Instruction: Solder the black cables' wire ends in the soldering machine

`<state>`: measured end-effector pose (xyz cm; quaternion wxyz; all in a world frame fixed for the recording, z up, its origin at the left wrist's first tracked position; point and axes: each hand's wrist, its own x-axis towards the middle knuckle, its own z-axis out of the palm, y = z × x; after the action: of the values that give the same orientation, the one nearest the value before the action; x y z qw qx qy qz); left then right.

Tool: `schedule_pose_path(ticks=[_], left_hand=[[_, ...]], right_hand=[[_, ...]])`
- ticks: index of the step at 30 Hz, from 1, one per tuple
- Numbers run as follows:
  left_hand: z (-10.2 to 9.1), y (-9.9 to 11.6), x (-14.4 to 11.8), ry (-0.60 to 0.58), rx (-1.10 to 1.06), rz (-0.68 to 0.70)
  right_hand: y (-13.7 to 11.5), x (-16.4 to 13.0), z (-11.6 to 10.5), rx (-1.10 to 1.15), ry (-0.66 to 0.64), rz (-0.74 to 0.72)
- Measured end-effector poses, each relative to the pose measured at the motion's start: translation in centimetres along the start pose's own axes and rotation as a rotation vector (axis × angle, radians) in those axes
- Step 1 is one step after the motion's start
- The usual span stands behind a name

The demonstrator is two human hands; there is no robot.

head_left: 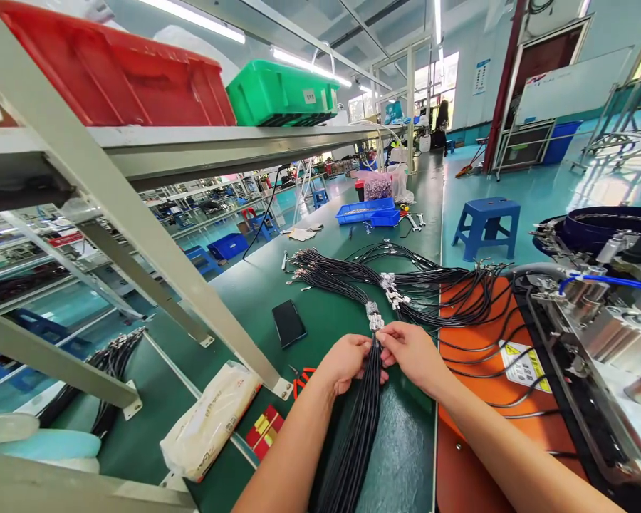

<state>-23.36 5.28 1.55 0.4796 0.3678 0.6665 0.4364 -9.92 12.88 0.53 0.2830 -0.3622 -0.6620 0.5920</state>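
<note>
A thick bundle of black cables runs along the green table toward me. My left hand is closed around its left side. From the right, my right hand pinches the same bundle just below a cluster of white connectors. Beyond my hands, more black cables fan out to the left with metal ends. Another cable bundle, gathered at a second white connector cluster, stretches right onto the orange surface. My fingertips partly hide the cables between them.
Left on the table lie a black phone, orange-handled pliers, a tissue pack and a red box. A slanted shelf post rises there. Metal machinery stands right; a blue tray sits farther back.
</note>
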Motion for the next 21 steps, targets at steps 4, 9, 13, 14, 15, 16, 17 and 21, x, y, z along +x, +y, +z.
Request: schedule_pose_path(ticks=[4, 9, 13, 14, 15, 16, 17, 21], left_hand=[[-0.1, 0.2, -0.3, -0.146, -0.153, 0.008], [-0.6, 0.0, -0.1, -0.114, -0.155, 0.052], [-0.8, 0.1, 0.0, 0.031, -0.063, 0.11], [-0.7, 0.4, -0.1, 0.071, -0.038, 0.139], [-0.5, 0.8, -0.3, 0.104, -0.016, 0.172], [-0.3, 1.2, -0.5, 0.126, 0.001, 0.208], [-0.1, 1.7, -0.7, 0.134, 0.013, 0.241], [0.3, 2.5, -1.0, 0.081, -0.024, 0.282]], right_hand=[[0.3, -0.1, 0.5, 0.101, 0.049, 0.119], [1.3, -0.8, 2.1, 0.045, -0.116, 0.254], [0.9, -0.5, 0.8, -0.112, -0.052, 0.176], [0.6, -0.4, 0.2, -0.148, -0.009, 0.114], [0.2, -0.3, -0.4, -0.171, 0.021, 0.042], [-0.1, -0.2, -0.8, -0.181, 0.025, -0.03], [-0.3, -0.2, -1.1, -0.183, 0.002, -0.092], [-0.5, -0.3, -0.9, -0.148, -0.108, -0.142]])
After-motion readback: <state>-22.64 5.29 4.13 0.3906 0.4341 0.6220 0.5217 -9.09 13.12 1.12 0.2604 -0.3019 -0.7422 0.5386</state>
